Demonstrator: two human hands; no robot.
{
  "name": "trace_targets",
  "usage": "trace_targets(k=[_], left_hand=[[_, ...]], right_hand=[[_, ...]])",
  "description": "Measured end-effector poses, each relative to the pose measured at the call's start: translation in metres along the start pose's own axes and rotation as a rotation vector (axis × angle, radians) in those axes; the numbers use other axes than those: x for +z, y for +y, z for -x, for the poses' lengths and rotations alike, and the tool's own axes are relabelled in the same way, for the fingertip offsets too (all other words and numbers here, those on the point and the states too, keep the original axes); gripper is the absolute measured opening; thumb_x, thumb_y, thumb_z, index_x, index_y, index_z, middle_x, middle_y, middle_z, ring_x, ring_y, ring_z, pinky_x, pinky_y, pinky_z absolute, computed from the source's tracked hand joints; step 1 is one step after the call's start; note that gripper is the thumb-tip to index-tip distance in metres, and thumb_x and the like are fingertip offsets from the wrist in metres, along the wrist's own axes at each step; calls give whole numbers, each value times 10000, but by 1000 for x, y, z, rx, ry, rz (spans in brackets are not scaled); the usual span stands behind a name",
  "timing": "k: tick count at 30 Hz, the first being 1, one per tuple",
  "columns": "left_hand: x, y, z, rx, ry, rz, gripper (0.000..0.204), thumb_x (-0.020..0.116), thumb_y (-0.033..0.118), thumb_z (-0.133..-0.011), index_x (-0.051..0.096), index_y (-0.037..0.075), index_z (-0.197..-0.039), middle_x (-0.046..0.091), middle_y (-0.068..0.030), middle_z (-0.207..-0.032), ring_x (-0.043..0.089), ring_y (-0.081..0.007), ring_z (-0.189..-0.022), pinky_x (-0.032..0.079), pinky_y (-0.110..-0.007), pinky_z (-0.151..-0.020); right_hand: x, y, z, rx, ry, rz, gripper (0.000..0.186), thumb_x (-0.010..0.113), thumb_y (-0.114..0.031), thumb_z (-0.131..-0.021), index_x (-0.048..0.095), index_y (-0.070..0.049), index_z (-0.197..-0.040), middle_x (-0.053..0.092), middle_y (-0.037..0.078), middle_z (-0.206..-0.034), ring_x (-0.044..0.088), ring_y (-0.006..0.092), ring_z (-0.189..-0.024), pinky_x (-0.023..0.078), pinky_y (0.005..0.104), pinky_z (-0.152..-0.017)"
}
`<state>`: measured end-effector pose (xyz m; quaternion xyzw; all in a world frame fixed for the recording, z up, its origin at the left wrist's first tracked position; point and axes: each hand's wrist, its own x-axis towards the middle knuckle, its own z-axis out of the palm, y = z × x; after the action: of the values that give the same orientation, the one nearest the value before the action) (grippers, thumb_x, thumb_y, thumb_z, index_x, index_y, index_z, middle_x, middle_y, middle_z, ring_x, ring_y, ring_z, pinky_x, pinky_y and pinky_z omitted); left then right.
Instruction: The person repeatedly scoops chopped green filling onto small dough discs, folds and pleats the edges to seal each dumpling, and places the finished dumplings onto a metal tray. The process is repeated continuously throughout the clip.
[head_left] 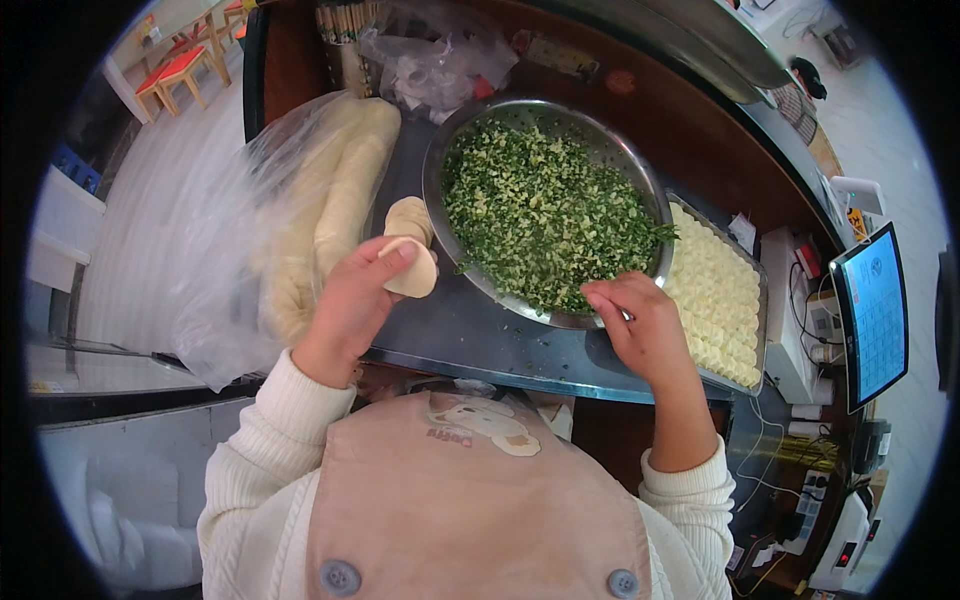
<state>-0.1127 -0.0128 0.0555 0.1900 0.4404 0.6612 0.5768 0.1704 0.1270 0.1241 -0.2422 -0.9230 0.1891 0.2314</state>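
Our left hand (354,300) pinches a wrapper (416,276); our right hand (642,318) curls over the bowl (606,143), whether pinching anything, we can't tell.

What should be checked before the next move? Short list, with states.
1. Dough round secure in left hand: ok, pinched between thumb and fingers.
2. Right hand at the bowl: ok, at its near right side.
3. Anything held in the right hand: cannot tell, too small and partly hidden.
4. Chopped green filling available: ok, plenty in the bowl.
5. Counter clean: not ok, green bits lie near the bowl.
6. Free room on the tray: not ok, it looks packed with pale pieces.
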Motion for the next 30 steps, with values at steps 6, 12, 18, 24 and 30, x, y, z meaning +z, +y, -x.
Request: trace_targets(k=[6,12,18,24,30], left_hand=[[11,15,3,103,139,342,344,503,222,-997,500,-50,-1208,608,-152,-1142,623,-253,-1046,519,-351,-897],[24,18,-7,46,53,439,369,415,238,-1026,478,-67,-1225,584,-188,-1188,602,-285,-1097,513,-391,-948],[53,2,-27,-76,-94,456,381,408,229,-1022,456,-64,-1260,572,-214,-1226,586,-327,-1133,506,-415,-971],[109,-25,-47,-143,-34,462,331,352,209,-1038,500,-44,-1193,605,-167,-1122,603,-293,-1058,491,-397,-966],[125,-37,-67,-188,13,457,299,307,163,-1045,483,-53,-1153,582,-175,-1081,603,-273,-989,498,-406,-919]], right_hand=[[-8,-13,28,264,54,-270,148,620,-108,-928,703,0,-987,660,87,-765,611,175,-700,485,286,-652],[19,8,35,695,292,-777,284,549,-206,-990,671,49,-1015,661,75,-803,571,119,-694,447,241,-631],[23,13,32,617,522,-989,314,562,-224,-984,652,72,-1035,669,90,-804,547,120,-669,440,246,-619],[29,-10,44,380,537,-553,272,538,-186,-993,668,52,-1012,676,107,-857,596,154,-745,480,267,-694],[47,-9,47,-257,344,85,179,663,-60,-838,682,-8,-1008,653,121,-882,604,299,-780,500,371,-711]])
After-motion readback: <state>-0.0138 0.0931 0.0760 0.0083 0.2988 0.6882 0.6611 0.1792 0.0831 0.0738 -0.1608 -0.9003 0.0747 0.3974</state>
